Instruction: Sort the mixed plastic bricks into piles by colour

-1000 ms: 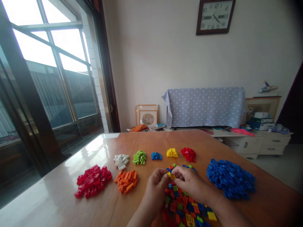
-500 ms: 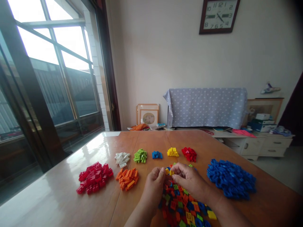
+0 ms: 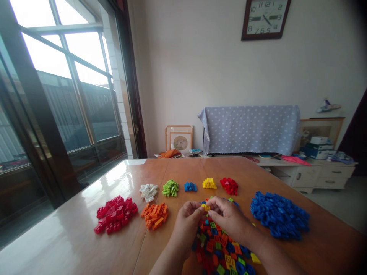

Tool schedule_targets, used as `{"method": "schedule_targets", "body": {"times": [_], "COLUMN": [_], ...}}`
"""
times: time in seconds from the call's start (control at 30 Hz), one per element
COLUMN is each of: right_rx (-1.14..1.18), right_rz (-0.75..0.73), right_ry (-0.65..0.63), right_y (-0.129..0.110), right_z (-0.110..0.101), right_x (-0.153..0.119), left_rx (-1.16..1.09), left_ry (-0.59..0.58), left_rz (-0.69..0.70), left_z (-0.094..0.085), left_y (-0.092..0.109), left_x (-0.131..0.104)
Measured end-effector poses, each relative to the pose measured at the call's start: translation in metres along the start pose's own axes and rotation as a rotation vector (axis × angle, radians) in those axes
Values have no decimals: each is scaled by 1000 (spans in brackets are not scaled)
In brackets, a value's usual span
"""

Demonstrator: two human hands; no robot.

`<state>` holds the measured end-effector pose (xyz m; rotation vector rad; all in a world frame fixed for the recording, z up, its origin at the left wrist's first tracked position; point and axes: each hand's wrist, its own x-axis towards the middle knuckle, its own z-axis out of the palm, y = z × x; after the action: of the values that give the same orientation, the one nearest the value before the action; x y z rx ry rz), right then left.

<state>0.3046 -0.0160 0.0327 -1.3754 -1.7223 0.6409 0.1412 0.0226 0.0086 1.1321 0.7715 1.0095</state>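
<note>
My left hand (image 3: 187, 219) and my right hand (image 3: 226, 214) meet above a mixed pile of coloured bricks (image 3: 219, 244). Between the fingertips of both hands are small yellow bricks (image 3: 207, 207), close together or touching. Each hand pinches at them with thumb and fingers. The mixed pile holds red, orange, green, blue and yellow pieces, and my right forearm covers part of it.
Sorted heaps lie on the wooden table (image 3: 114, 256): crimson (image 3: 116, 214), orange (image 3: 155, 215), white (image 3: 148, 192), green (image 3: 170, 188), small blue (image 3: 190, 186), yellow (image 3: 209, 183), red (image 3: 229, 186) and large blue (image 3: 279, 215). A cloth-covered object (image 3: 250, 130) stands beyond.
The fingertips of my left hand have moved right, closer to my right hand. The yellow bricks, earlier a little apart, are now together between the hands.
</note>
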Motion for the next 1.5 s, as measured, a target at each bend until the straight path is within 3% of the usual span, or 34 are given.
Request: {"method": "schedule_targets", "body": {"times": [0.37,0.6,1.03,1.27,1.5], "right_rx": [-112,-142,167,321,444], "right_rz": [-74,-69,81,218,279], "right_ry": [68,57,-27,-64,-55], "right_y": [-3,0,29,22,21], "right_z": [-2,-7,-4,-5,-5], "right_x": [-2,-2,9,7,7], "left_rx": [-13,157,734,761,873], "left_ry": [12,-49,58,-33,-17], "left_rz": [40,37,435,395,507], "left_z": [3,11,2,7,5], "left_y": [6,11,-4,8,-3], "left_x": [-4,-8,-3,-10,-9]}}
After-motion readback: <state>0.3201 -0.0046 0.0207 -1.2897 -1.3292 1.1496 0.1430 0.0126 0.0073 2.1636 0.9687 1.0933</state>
